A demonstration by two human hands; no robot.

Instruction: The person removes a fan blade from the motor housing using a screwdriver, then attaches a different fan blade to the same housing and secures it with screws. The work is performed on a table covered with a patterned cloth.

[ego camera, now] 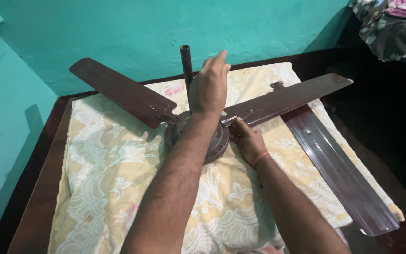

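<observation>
We see a brown ceiling fan motor housing [212,141] lying on a cream floral cloth [109,178] spread over a dark wooden worktop [38,207], its downrod [186,66] pointing up toward the teal wall [142,28]. Two blades are already on the hub: the left blade [123,91] and the right blade [292,96]. A third, detached blade [339,174] lies flat on the cloth, just beside the right blade's root, so we judge the fitting partly done with one blade left. The left hand [210,87] rests loosely curled over the hub by the downrod, fingers together. The right hand [247,141] pinches the bracket [233,118] of the right blade; whether it holds a small fastener we cannot tell.
</observation>
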